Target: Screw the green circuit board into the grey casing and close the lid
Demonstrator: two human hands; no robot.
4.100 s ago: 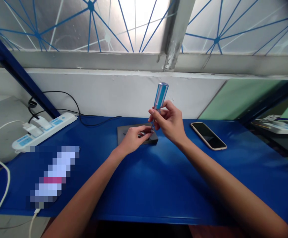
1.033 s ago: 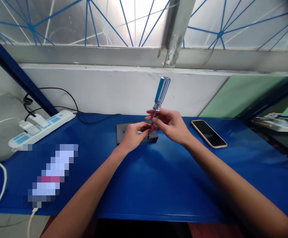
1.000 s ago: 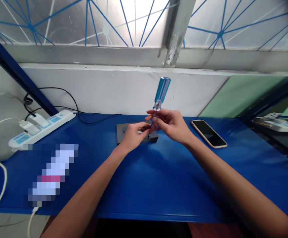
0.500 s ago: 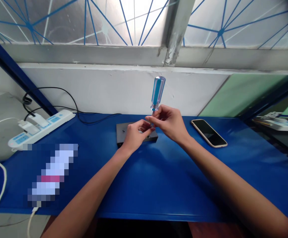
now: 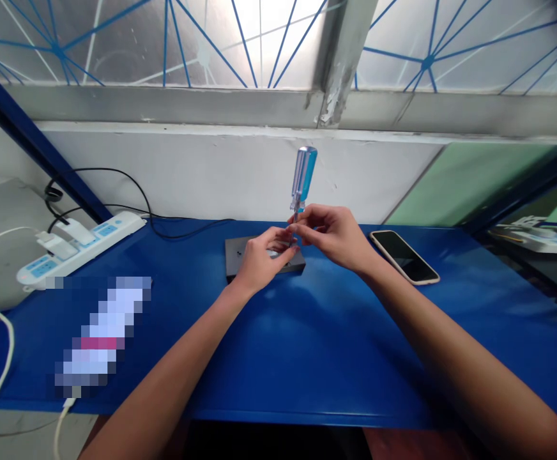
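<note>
A screwdriver (image 5: pixel 304 172) with a clear and blue handle stands nearly upright, handle up, over a dark grey flat box (image 5: pixel 236 254) on the blue table. The fingers of my right hand (image 5: pixel 335 235) pinch its shaft just below the handle. My left hand (image 5: pixel 261 259) rests over the box, its thumb and fingertips closed round the lower end of the same shaft. The screwdriver's tip is hidden behind my left fingers, so I cannot tell what it touches. A small dark hole shows on the left part of the box's top.
Right of my right hand lies a phone (image 5: pixel 404 257) in a pale case. At the left stand a white power strip (image 5: pixel 108 229) with plugs and a black cable (image 5: pixel 183 237). A pixelated device (image 5: pixel 110 326) with a white cable lies near the left front edge of the blue table (image 5: pixel 297 358).
The screwdriver's handle has turned, its blue stripe now on the right side, and it has shifted slightly left. My right fingers have changed position on the shaft. The box stays in place.
</note>
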